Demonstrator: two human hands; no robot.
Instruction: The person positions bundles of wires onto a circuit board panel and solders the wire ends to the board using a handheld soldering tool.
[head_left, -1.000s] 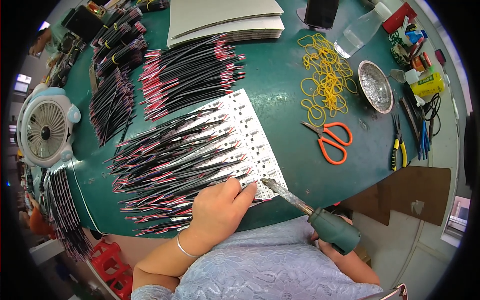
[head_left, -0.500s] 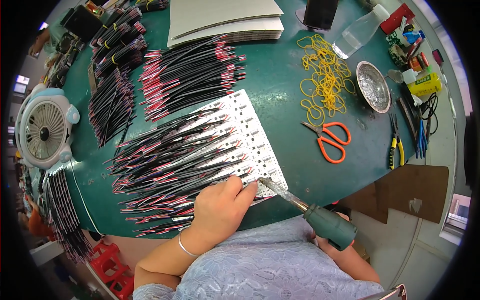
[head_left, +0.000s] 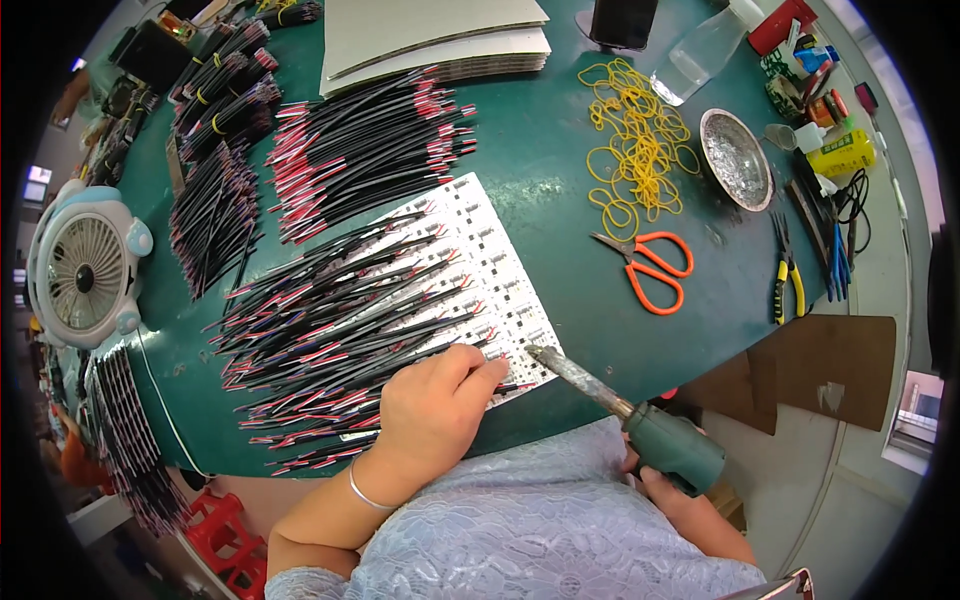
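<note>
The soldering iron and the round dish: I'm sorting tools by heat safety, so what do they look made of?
Soldering iron: dull grey metal shaft, tarnished and rough, with a matte dark green handle, likely plastic or rubber. Round dish: shiny silvery metal by its bright crinkled glints, possibly foil-lined; I cannot tell which.

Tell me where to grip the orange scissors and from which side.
Grip the orange scissors at their looped handles, coming from the table's near right edge. They lie flat with the handles toward that side and the blades pointing left toward the white strip board, with bare green mat around them.
</note>
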